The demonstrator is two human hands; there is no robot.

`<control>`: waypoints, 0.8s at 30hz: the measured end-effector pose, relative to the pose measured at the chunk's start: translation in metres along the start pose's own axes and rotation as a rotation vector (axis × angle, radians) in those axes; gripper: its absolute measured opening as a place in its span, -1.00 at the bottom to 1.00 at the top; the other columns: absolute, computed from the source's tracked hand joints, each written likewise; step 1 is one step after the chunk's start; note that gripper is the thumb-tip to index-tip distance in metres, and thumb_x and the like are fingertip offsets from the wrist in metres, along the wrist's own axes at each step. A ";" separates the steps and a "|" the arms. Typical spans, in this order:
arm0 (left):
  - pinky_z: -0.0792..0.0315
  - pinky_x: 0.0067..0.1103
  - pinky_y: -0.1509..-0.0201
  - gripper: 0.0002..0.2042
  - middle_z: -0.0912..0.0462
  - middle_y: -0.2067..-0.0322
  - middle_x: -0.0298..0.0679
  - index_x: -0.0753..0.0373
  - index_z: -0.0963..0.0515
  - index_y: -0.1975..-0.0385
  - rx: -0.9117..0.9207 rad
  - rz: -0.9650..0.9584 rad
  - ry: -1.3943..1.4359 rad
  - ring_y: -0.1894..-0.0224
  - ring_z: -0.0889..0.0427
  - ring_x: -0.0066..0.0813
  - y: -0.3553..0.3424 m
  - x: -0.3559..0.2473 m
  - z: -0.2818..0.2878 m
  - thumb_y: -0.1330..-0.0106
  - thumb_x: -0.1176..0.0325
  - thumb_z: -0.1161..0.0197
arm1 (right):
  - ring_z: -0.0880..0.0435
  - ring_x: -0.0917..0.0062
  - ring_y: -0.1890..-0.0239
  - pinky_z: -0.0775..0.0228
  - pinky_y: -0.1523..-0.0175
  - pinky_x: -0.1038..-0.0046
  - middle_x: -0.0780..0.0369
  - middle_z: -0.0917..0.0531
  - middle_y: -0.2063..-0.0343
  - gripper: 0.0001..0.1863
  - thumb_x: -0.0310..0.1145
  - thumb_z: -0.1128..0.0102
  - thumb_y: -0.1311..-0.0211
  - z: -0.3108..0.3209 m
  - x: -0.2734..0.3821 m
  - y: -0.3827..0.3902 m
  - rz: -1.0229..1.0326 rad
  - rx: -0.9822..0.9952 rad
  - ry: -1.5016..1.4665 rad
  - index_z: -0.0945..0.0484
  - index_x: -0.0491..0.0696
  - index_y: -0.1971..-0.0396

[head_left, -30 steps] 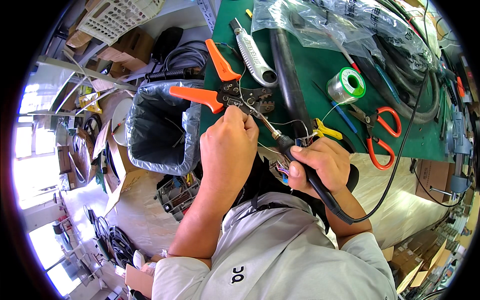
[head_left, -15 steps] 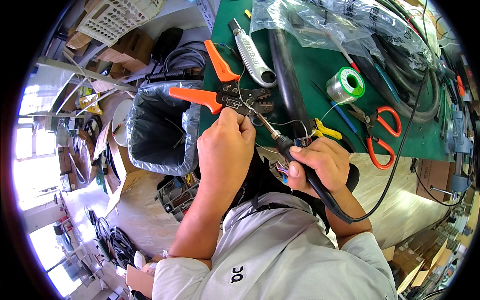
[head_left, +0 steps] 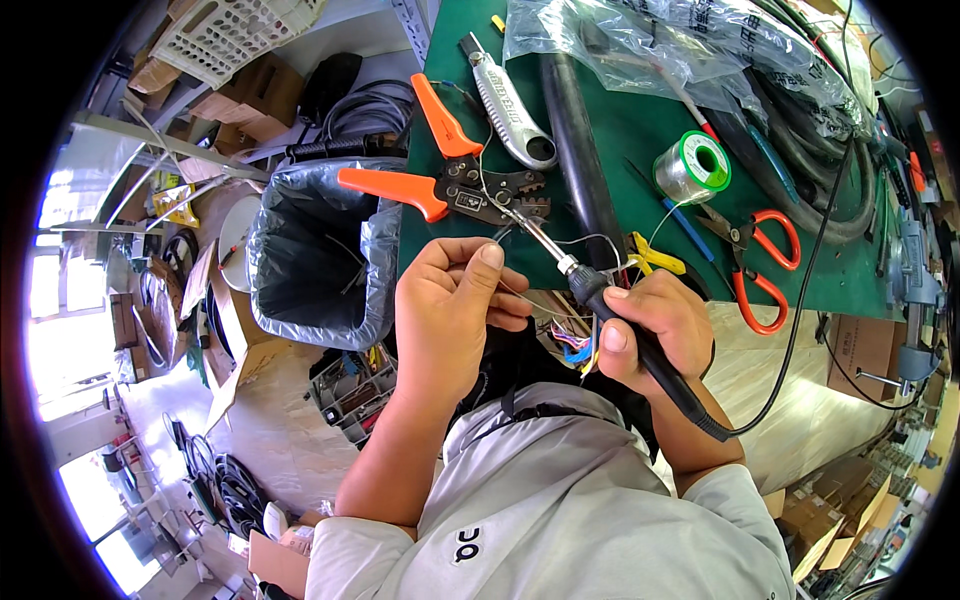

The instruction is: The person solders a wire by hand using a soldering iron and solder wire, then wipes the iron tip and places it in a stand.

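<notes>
My right hand (head_left: 652, 335) grips the black handle of a soldering iron (head_left: 590, 292), whose metal tip rests by the black-jawed wire stripper (head_left: 428, 195) with orange handles. Below that tool is my left hand (head_left: 450, 310), thumb up and fingers curled on a thin wire (head_left: 533, 305). Colored wires (head_left: 576, 345) hang between my hands. A solder spool (head_left: 691, 167), yellow-handled tool (head_left: 660, 258) and red-handled scissors (head_left: 768, 260) lie to the right. A silver utility knife (head_left: 505, 105) is above the stripper, beside a black tube (head_left: 575, 140).
A lined bin (head_left: 315, 260) stands left of the green mat (head_left: 840, 280). Cable coils and plastic wrap (head_left: 650, 40) cover the back right. Shelves with boxes (head_left: 235, 100) are at left; a clamped grey vise-like fixture (head_left: 915, 280) is at the right edge.
My left hand has dropped away from the stripper and rotated, showing thumb and loosened fingers. My right hand and the iron have shifted slightly right and down.
</notes>
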State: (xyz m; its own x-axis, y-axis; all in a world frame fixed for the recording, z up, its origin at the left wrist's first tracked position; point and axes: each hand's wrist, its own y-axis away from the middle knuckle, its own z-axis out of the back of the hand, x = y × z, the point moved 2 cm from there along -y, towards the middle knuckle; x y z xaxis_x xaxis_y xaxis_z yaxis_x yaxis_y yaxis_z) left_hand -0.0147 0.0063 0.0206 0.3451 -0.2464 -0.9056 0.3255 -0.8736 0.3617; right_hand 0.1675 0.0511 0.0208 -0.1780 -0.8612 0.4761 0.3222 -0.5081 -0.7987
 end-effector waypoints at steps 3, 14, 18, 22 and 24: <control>-0.59 -0.65 0.44 -0.75 -0.64 0.40 -0.11 0.43 -0.43 0.25 0.011 0.026 0.106 0.49 -0.66 -0.51 0.000 0.002 -0.001 -0.40 0.31 -0.16 | -0.45 0.49 0.73 -0.28 0.60 0.51 0.26 -0.55 0.66 -0.82 -0.40 -0.31 -0.07 0.000 0.002 -0.002 -0.007 -0.003 0.012 -0.54 -0.16 0.36; -0.45 -0.71 0.57 -0.78 -0.60 0.57 -0.23 0.38 -0.49 0.40 -0.131 -0.150 -0.552 0.59 -0.61 -0.60 -0.007 -0.006 -0.003 -0.35 0.31 -0.20 | -0.46 0.48 0.70 -0.29 0.57 0.50 0.24 -0.54 0.65 -0.82 -0.38 -0.25 -0.15 -0.001 0.004 -0.004 -0.013 0.029 0.037 -0.53 -0.18 0.35; -0.41 -0.70 0.60 -0.77 -0.58 0.61 -0.27 0.39 -0.50 0.44 -0.151 -0.247 -0.650 0.62 -0.59 -0.62 -0.015 -0.004 -0.001 -0.32 0.32 -0.22 | -0.46 0.48 0.69 -0.29 0.57 0.49 0.22 -0.53 0.66 -0.80 -0.36 -0.23 -0.19 -0.002 0.004 -0.004 -0.017 0.039 0.040 -0.52 -0.19 0.34; -0.39 -0.68 0.61 -0.77 -0.57 0.64 -0.28 0.42 -0.50 0.45 -0.156 -0.258 -0.695 0.64 -0.57 -0.62 -0.016 -0.005 -0.003 -0.29 0.34 -0.24 | -0.46 0.48 0.70 -0.28 0.57 0.49 0.23 -0.52 0.67 -0.80 -0.35 -0.23 -0.19 -0.003 0.003 -0.004 -0.014 0.039 0.041 -0.52 -0.19 0.35; -0.38 -0.67 0.61 -0.77 -0.56 0.65 -0.28 0.42 -0.50 0.47 -0.152 -0.262 -0.714 0.66 -0.56 -0.63 -0.016 -0.008 -0.004 -0.28 0.34 -0.24 | -0.46 0.48 0.70 -0.28 0.58 0.49 0.23 -0.52 0.68 -0.80 -0.35 -0.23 -0.19 -0.003 0.002 -0.003 -0.008 0.037 0.045 -0.52 -0.19 0.35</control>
State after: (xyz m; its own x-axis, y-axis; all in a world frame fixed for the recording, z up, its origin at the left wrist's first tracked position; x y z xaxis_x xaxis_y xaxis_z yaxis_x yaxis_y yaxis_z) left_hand -0.0191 0.0242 0.0228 -0.3943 -0.2958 -0.8701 0.4528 -0.8864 0.0962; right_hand 0.1636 0.0506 0.0237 -0.2221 -0.8573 0.4644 0.3550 -0.5147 -0.7804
